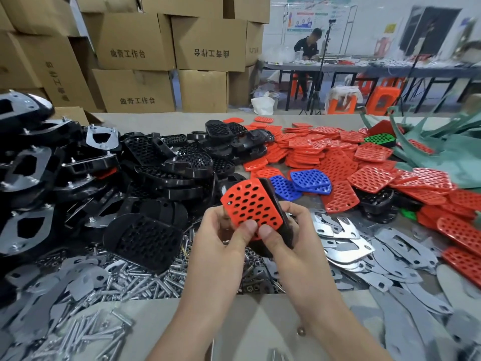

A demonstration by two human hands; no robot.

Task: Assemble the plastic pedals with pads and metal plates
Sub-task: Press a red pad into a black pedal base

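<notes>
**Pedal and red pad held up in both hands**

Pedal (285,230), black, stands nearly upright above the near middle of the table (260,321), with a red pad (251,204) laid against its front face. The pad's top edge stands slightly away from the pedal. The left hand (221,238) pinches the pad's lower edge, thumb on the holed front and fingers behind. The right hand (295,238) grips the pedal, thumb pressed on the pad's lower corner and fingers curled round the pedal's right side and back.

Taking the hands as the centre of the clock:

- **Ten to eleven o'clock:** a heap of loose black pedals (161,162).
- **Nine o'clock:** a stack of pedals with metal plates bolted on (26,165), at the table's left edge.
- **One to three o'clock:** a spread of red pads (338,157).
- **One o'clock, close by:** two blue pads (309,181).
- **Two o'clock, farther off:** a green pad (378,138).
- **Three to five o'clock:** loose metal plates (346,235).
- **Seven to eight o'clock:** more plates mixed with bolts (145,280).
- **Eleven to twelve o'clock, beyond the table:** stacked cardboard boxes (135,40).
- **One o'clock, far off:** a person (307,45) seated at another table.
</notes>
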